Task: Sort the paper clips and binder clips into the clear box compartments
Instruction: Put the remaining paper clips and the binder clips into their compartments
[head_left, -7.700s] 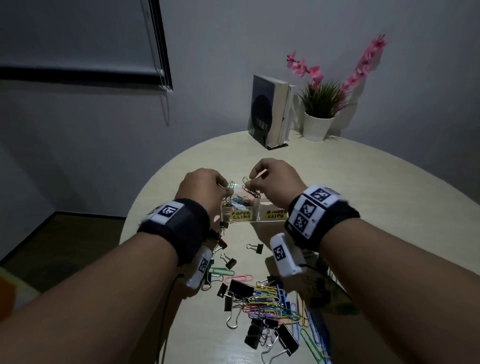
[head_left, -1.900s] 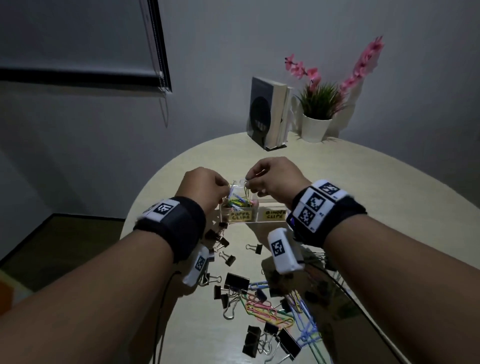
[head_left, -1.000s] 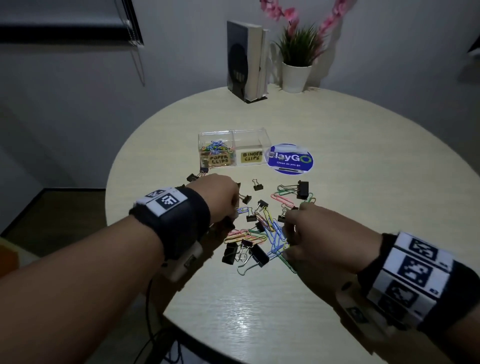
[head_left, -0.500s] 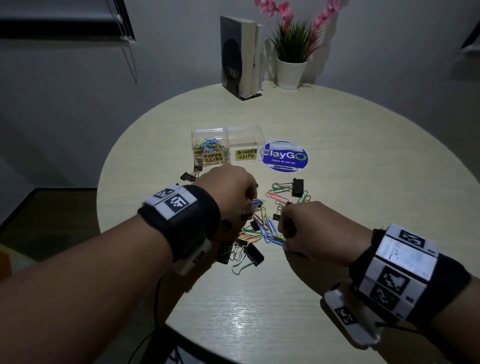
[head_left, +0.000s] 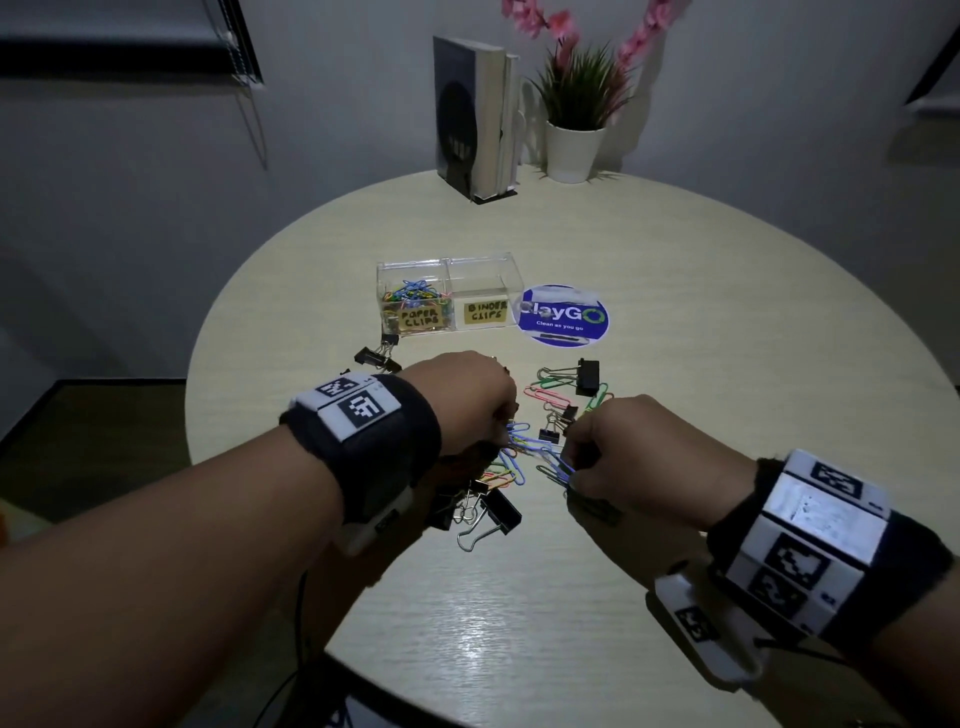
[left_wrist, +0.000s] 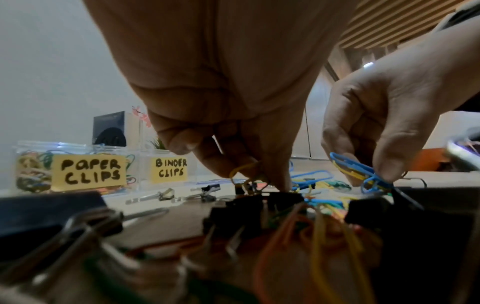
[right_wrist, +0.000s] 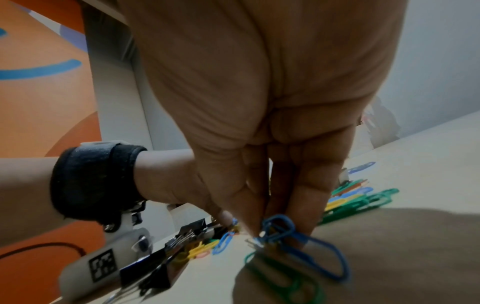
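Blue paper clips (right_wrist: 291, 232) hang pinched between the thumb and fingers (right_wrist: 306, 201) of the right hand (head_left: 623, 457), with a green clip tangled below them just above the pale surface (head_left: 519, 597). Beside it, the left hand (head_left: 462, 400) curls downward into the same heap, and its fingertips (left_wrist: 221, 164) pinch a yellow paper clip (left_wrist: 244, 170) at the top of the pile. Around both hands lies the loose pile of clips (head_left: 498, 467): coloured paper clips mixed with black binder clips (head_left: 498, 514), one large binder clip (head_left: 587, 376) resting farther out beside green and pink paper clips. Beyond the pile stands the clear box (head_left: 449, 296), well apart from the hands. Its left compartment, labelled PAPER CLIPS (left_wrist: 89, 172), holds a mound of coloured clips; its right compartment bears the label BINDER CLIPS (left_wrist: 170, 169), and nothing shows through its clear wall. A round blue sticker (head_left: 563, 317) lies just right of the box. At the far edge stand books (head_left: 475, 119) and a potted plant (head_left: 574, 114).
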